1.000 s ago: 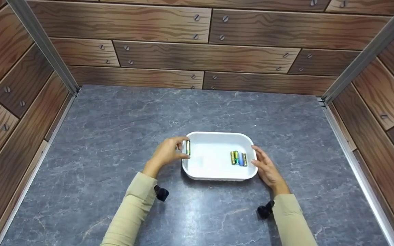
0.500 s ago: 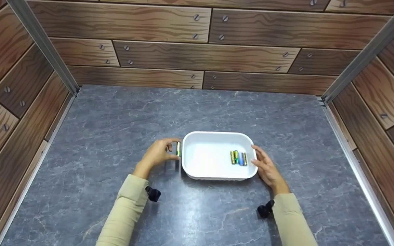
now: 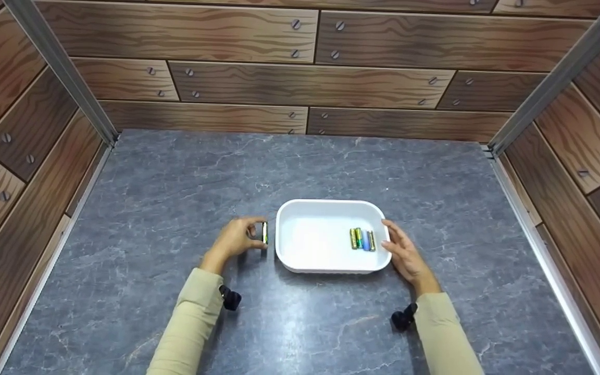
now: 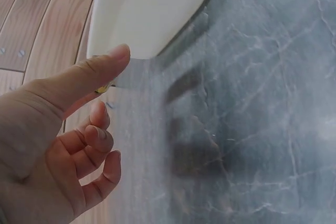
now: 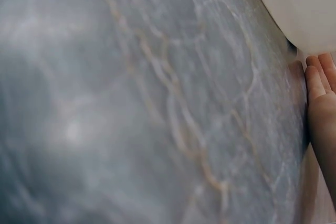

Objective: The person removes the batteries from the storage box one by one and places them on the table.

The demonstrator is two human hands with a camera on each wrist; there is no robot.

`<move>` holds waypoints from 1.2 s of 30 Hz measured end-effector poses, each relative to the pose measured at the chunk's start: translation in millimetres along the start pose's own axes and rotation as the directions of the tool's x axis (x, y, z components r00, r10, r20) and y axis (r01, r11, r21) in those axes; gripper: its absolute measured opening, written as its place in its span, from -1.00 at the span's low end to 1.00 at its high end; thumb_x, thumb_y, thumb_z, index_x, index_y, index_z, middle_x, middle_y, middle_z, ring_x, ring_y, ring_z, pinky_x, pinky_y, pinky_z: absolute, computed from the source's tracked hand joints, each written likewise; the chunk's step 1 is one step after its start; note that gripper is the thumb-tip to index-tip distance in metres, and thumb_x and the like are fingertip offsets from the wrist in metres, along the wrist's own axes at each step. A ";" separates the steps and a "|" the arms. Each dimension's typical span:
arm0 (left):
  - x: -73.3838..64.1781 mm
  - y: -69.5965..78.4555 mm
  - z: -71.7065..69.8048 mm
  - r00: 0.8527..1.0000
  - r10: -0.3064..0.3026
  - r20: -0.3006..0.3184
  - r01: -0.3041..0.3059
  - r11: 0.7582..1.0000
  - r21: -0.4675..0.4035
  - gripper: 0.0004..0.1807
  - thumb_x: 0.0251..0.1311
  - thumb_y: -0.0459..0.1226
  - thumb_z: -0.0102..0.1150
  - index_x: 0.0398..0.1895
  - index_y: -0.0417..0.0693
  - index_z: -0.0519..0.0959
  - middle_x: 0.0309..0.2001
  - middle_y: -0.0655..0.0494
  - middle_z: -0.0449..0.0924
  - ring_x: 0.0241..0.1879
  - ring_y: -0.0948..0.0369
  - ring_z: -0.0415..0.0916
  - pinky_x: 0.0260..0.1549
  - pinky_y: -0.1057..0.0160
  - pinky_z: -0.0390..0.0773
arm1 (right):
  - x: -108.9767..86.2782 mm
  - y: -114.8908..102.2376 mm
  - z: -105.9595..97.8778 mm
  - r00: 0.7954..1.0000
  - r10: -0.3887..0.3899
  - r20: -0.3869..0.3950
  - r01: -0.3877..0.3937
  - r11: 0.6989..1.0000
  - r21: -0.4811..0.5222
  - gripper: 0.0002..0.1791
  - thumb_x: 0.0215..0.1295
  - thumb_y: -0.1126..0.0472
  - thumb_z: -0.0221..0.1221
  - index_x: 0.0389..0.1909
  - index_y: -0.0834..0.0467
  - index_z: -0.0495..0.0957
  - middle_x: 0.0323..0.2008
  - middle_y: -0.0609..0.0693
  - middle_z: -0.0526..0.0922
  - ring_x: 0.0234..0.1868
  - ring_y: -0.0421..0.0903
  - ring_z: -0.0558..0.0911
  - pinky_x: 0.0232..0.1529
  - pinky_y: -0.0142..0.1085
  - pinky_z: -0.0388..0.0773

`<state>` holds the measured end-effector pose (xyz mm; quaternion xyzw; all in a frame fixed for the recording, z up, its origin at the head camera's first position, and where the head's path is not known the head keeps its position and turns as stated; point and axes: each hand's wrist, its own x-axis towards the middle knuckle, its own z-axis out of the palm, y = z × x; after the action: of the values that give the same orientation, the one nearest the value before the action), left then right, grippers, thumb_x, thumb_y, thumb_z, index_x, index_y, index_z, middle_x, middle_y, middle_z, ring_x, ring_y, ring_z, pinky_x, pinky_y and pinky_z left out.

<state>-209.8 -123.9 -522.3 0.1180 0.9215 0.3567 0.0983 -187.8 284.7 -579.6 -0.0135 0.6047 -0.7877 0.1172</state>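
Note:
My left hand [image 3: 232, 238] pinches a battery [image 3: 264, 233] by its ends between thumb and a finger, just left of a white tray [image 3: 310, 271]. In the left wrist view most of that battery hides behind the thumb; only a yellowish end shows, and the other fingers are loosely curled. Several batteries [image 3: 359, 238] lie side by side inside the tray near its right end, green-gold ones and a blue one. My right hand [image 3: 407, 255] rests against the tray's right rim with thumb and a fingertip on it. In the right wrist view its fingers [image 5: 316, 82] look fairly straight beside the tray wall.
The tray stands on a grey marbled tabletop [image 3: 201, 172]. Wood-patterned walls [image 3: 258, 83] with metal corner posts [image 3: 60, 73] bound the table at the back and both sides. A black wrist camera [image 3: 230, 298] sits at the left sleeve, another camera [image 3: 403, 317] at the right.
My left hand has moved left with the battery, from over the tray's left rim to outside the tray. The right hand and the batteries in the tray stay in place.

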 end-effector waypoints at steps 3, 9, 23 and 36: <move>1.0 -2.6 2.1 1.000 -0.007 0.004 0.007 1.000 -0.008 -0.36 -0.15 -0.26 0.52 0.13 -0.04 0.57 -0.43 0.04 0.55 -0.49 0.26 0.34 -0.46 0.33 0.31 | 0.2 0.2 0.2 1.000 -0.009 -0.002 0.009 1.000 0.001 -0.47 0.31 0.44 0.03 0.16 -0.18 0.39 0.19 -0.21 0.42 0.16 -0.28 0.49 0.06 -0.40 0.54; 4.3 -8.6 7.5 0.998 -0.054 0.012 0.054 0.998 -0.013 -0.37 -0.14 -0.26 0.51 0.13 -0.05 0.57 -0.47 0.10 0.48 -0.51 0.27 0.29 -0.45 0.35 0.29 | 0.0 -0.4 1.0 1.000 0.007 -0.021 -0.007 1.000 -0.010 -0.46 0.30 0.45 0.03 0.16 -0.18 0.39 0.18 -0.23 0.44 0.16 -0.29 0.50 0.07 -0.41 0.53; 10.2 -19.0 16.8 0.995 -0.095 0.028 0.095 0.995 -0.006 -0.38 -0.14 -0.30 0.50 0.13 -0.07 0.57 -0.54 0.16 0.41 -0.59 0.30 0.27 -0.54 0.41 0.26 | 0.4 1.0 1.4 0.999 0.005 -0.033 -0.005 1.000 0.011 -0.46 0.29 0.46 0.04 0.17 -0.15 0.38 0.16 -0.28 0.47 0.15 -0.30 0.51 0.08 -0.41 0.53; 11.0 -17.1 15.2 0.990 -0.127 0.057 0.127 0.992 -0.006 -0.31 -0.15 -0.32 0.50 0.19 -0.05 0.53 -0.48 0.10 0.48 -0.56 0.30 0.30 -0.51 0.41 0.28 | 0.1 1.1 1.0 1.000 0.003 -0.022 -0.002 1.000 0.024 -0.46 0.29 0.46 0.04 0.14 -0.18 0.40 0.15 -0.27 0.48 0.14 -0.29 0.51 0.09 -0.40 0.53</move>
<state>-218.8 -123.3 -546.0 0.0688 0.9223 0.3506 0.1473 -187.5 283.5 -580.4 -0.0027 0.5963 -0.7949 0.1116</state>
